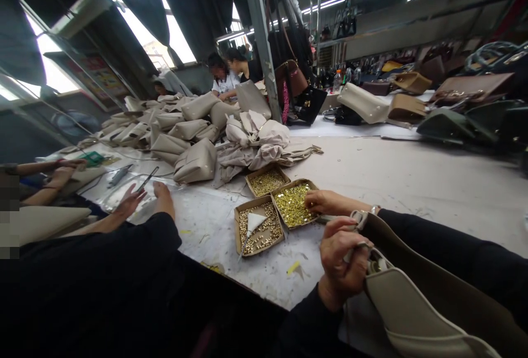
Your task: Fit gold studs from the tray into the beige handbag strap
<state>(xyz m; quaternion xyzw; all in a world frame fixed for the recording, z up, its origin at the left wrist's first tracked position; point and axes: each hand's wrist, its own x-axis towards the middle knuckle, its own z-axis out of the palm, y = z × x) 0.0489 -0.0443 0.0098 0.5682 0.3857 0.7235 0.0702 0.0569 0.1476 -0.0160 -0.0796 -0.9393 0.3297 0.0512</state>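
- Beige bag [416, 314] at the near right edge of the table [412, 176], mouth and strap hardware turned up toward the left hand [340, 264]; long axis running away to the lower right.
- Left fingers curled tight, pinching a small metal fitting [363, 246] against the bag's rim.
- Right hand [330, 202] just beyond, stretched leftward over the tray of gold studs [293, 204], fingertips dipped together among them; nearer to the studs than the left.
- Two more cardboard trays [259, 230] touching alongside, one with a white paper scoop [254, 220].
- Farther off: heap of beige bags [185, 132]; a co-worker's hands [144, 198] at left; nothing between tray and bag.
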